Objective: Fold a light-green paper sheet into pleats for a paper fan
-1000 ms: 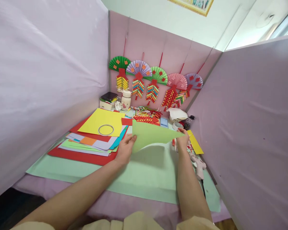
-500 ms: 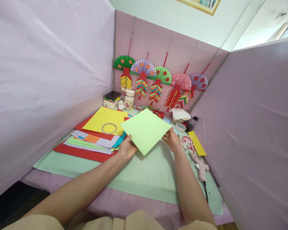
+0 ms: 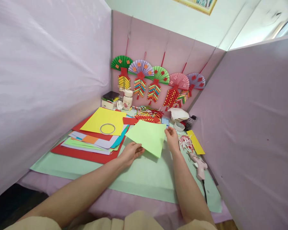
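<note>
Above the middle of the mint mat (image 3: pixel 144 183), a light-green paper sheet (image 3: pixel 147 135) has turned from its earlier diamond pose. The left hand (image 3: pixel 131 154) pinches its near edge; the right hand (image 3: pixel 172 138) bends fingers at its far right corner, grip unclear. Stacked papers (image 3: pixel 92 139) lie left; beyond, a white bottle (image 3: pixel 127 100) bears a small picture.

On the pale green mat (image 3: pixel 144 180): paper stack (image 3: pixel 90 139), tape roll (image 3: pixel 179 129), glue gun (image 3: pixel 200 166).
</note>
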The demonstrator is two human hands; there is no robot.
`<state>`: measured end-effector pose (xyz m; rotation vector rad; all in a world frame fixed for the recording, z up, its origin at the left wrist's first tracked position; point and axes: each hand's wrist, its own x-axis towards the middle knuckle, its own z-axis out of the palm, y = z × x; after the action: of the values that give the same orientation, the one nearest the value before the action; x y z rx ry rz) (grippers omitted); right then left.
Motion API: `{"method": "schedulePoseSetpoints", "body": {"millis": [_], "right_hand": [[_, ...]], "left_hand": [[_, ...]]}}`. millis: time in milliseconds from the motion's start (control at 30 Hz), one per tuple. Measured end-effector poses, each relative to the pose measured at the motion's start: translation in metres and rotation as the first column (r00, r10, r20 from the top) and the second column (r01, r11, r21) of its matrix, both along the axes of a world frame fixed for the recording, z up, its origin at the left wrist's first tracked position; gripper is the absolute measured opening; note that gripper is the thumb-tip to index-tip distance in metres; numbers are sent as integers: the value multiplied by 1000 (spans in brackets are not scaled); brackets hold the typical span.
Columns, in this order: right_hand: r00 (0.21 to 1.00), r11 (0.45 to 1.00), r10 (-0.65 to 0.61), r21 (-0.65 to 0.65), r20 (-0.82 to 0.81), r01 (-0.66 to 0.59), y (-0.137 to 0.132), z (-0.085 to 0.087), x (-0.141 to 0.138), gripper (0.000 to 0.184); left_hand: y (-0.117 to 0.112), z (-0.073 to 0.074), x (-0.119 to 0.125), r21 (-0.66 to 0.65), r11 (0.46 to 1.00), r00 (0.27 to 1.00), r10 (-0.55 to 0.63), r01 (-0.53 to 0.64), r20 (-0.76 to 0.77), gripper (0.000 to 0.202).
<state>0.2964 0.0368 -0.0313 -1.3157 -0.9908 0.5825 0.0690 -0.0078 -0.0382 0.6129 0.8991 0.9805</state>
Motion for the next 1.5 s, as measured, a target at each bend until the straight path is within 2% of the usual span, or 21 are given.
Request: {"method": "schedulePoseSetpoints", "body": {"millis": [67,100,133,167,233,333,433,533,633,700,733,767,800,867,900,933,1000,1067,1167,1267,1500], "right_hand": [[983,999,-15,33,183,9,-8,4,-7,44],[951,998,40,35,307,-53,-14,6,-13,42],[898,986,151,7,414,-169,-20,7,-20,39],[816,952,282,-44,505,-302,-27,8,-27,40],[620,877,435,-151,653,-457,-41,9,-42,44],[379,848,460,-270,803,-456,-55,8,-59,40],[284,864,425,-292,859,-410,-60,7,-64,24],[262,871,411,-292,873,-395,-59,8,-61,13],[256,878,414,-308,873,-367,-57,9,-55,11],[257,883,418,-323,871,-341,-57,9,-51,11],[258,882,425,-332,868,-335,-57,9,-49,11],[259,877,436,-343,862,-335,-57,8,-48,11],[260,869,453,-357,853,-341,-58,8,-46,10],[265,844,498,-392,826,-366,-60,7,-44,9],[269,830,521,-408,810,-379,-61,7,-44,8],[276,818,541,-422,794,-391,-62,6,-43,9],[291,799,574,-445,766,-404,-64,6,-42,10],[302,787,595,-463,745,-408,-65,7,-40,10],[312,780,608,-476,730,-408,-67,7,-37,12],[316,776,615,-483,723,-405,-68,6,-34,14],[330,760,644,-530,690,-375,-69,3,-33,7]], "left_hand": [[1,0,1,-21,999,998,46,-45,44,17],[1,-1,1,-28,998,997,60,-58,56,17],[1,-1,2,-27,998,996,64,-63,63,17],[1,-2,2,-20,998,997,57,-56,60,15],[1,-3,3,8,1000,999,29,-30,26,12],[1,-5,4,46,999,998,24,-21,-58,12],[2,-6,5,63,998,994,36,-30,-101,17],[1,-5,4,63,998,995,-22,28,-100,20],[-4,-2,3,79,969,955,-214,234,-203,26],[-9,0,2,176,887,850,-326,426,-413,25],[-12,1,1,261,819,776,-309,511,-550,24],[-15,3,0,369,726,700,-213,580,-682,20],[-17,4,0,474,611,631,-54,634,-774,16],[-17,6,-3,589,376,513,289,716,-808,12],[-15,6,-5,591,299,456,414,749,-788,20],[-11,5,-7,572,262,395,503,777,-769,27],[-3,3,-11,491,267,267,581,829,-768,29],[5,-2,-15,356,276,160,544,893,-824,18],[10,-7,-16,259,296,63,538,920,-840,18],[6,-10,-14,238,283,34,575,929,-817,19],[2,-11,-11,231,272,30,585,934,-810,19]]}}
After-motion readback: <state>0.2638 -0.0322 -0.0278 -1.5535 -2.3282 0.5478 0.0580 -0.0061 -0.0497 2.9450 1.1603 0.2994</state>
